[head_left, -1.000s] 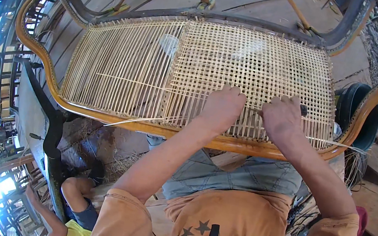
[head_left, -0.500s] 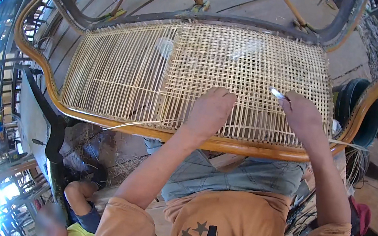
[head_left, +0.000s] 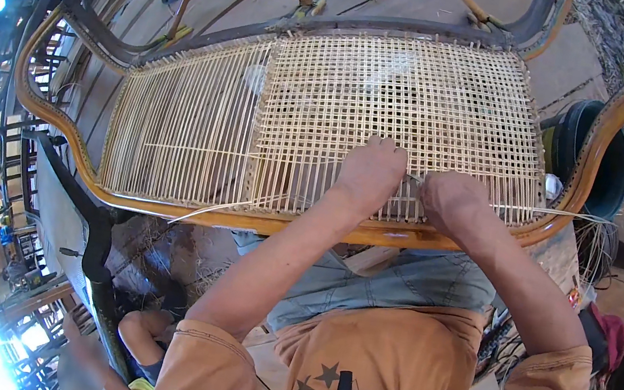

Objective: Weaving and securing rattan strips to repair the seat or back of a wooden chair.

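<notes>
A half-woven cane panel (head_left: 406, 87) is stretched in a curved rattan frame (head_left: 322, 233) across my lap. Over its near part, my left hand (head_left: 375, 174) is closed, with the fingertips down at the cane strands. Close beside it on the right, my right hand (head_left: 453, 203) is closed too, fingers curled and mostly hidden. A short piece of a thin strip shows between the two hands; what the right fingers hold cannot be made out. From beyond my right hand a loose cane strand (head_left: 562, 213) runs out over the frame's right side.
The panel's left section (head_left: 185, 118) has mostly lengthwise strands. A dark green bucket (head_left: 607, 160) stands to the right, with a bundle of loose strands (head_left: 594, 244) near it. Another person (head_left: 94, 360) is at the lower left. A leg shows at the far upper left.
My right hand has come left and down, next to my left hand. The shiny thin piece in its fingers no longer shows. My left hand has shifted slightly right; the view has moved a little.
</notes>
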A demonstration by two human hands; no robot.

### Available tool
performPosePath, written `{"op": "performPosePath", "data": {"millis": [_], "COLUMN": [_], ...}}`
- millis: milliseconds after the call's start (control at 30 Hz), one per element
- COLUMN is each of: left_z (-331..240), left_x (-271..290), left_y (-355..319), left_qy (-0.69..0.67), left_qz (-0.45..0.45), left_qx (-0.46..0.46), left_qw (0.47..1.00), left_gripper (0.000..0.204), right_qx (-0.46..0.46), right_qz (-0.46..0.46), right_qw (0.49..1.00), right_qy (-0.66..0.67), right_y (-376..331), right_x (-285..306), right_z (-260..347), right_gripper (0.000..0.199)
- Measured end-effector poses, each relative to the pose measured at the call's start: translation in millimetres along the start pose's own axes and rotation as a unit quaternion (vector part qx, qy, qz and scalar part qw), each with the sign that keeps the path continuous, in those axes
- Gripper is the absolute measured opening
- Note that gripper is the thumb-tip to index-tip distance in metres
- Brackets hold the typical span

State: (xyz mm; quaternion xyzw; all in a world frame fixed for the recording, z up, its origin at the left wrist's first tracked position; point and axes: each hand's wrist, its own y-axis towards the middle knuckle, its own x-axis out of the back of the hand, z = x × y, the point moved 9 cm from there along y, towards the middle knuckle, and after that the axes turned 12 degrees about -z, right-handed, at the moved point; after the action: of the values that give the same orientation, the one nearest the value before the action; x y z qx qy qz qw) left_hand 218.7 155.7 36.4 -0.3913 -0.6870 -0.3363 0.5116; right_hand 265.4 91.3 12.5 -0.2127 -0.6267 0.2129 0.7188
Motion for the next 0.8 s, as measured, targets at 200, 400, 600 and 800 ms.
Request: {"op": "performPosePath", "data": {"millis": [200, 400, 600, 800], "left_z": [6.4, -30.2, -38.5, -39.5], "left_x": [-2.3, 32.4, 24.9, 26.4], "left_y": [-7.7, -47.0, -57.5, -58.4], "left_qy": [-0.008, -0.139, -0.103, -0.101], "left_qz": [-0.025, -0.069, -0.093, -0.131], "left_qx": [0.019, 0.068, 0.081, 0.072], "left_qw": [0.999, 0.985, 0.987, 0.984], "left_gripper": [0.011, 0.034, 0.048, 0.043], "right_qx": [-0.039, -0.170, -0.056, -0.117], "right_qz": [-0.173, -0.165, -0.202, -0.181], "right_qw": [0.939, 0.955, 0.976, 0.972], "right_qy": [0.294, 0.177, 0.064, 0.097], "right_y": [4.2, -33.5, -24.9, -15.6], "right_x": [-1.6, 16.0, 17.9, 13.7], "right_z": [-12.6, -33.9, -14.2, -22.4], "right_gripper": [0.020, 0.017, 0.012, 0.012]}}
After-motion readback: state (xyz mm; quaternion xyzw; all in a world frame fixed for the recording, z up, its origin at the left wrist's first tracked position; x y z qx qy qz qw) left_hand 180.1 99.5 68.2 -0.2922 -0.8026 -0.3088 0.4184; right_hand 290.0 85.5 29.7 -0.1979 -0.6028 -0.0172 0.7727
